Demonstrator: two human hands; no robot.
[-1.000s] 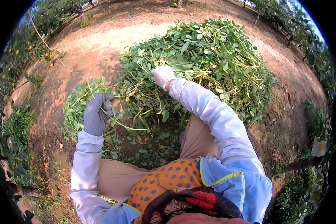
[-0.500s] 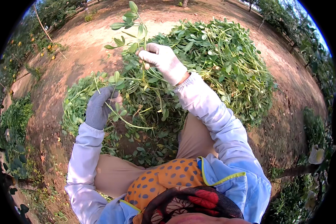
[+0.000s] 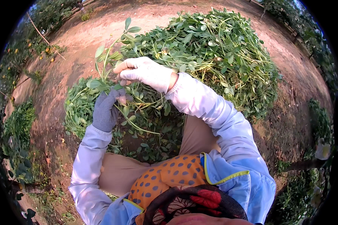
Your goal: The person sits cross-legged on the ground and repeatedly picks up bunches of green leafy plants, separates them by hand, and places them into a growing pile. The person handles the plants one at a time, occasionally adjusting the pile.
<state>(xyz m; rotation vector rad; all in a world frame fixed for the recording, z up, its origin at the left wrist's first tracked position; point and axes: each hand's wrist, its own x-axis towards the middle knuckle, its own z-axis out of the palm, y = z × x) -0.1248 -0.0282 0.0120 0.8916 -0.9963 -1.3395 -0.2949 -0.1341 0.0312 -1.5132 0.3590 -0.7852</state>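
The right hand [image 3: 144, 73], in a white glove, is closed around the upper stems of a leafy green plant [image 3: 112, 56]; the fingers curl over the stems and the thumb side faces the left hand. The left hand [image 3: 107, 108], in a grey glove, is closed on the lower part of the same plant, just below and to the left of the right-hand grip. The two gloves are nearly touching, with the stems running between them.

Above the right-hand grip, the plant's leaves and thin stalks fan upward and to the left, clear of the ground. Below the left-hand grip, a long green stem [image 3: 137, 125] trails down and to the right toward the person's lap.

Behind the right-hand grip lies a large heap of pulled green plants [image 3: 221, 56], resting on bare reddish soil [image 3: 64, 75]. A smaller heap of the same plants [image 3: 77, 108] lies just left of the left-hand grip, touching the ground. Loose leaves cover the ground directly under both grips, between the person's knees.

Both forearms wear pale long sleeves [image 3: 214, 112]. An orange apron with dark dots [image 3: 169, 176] sits below the grips.
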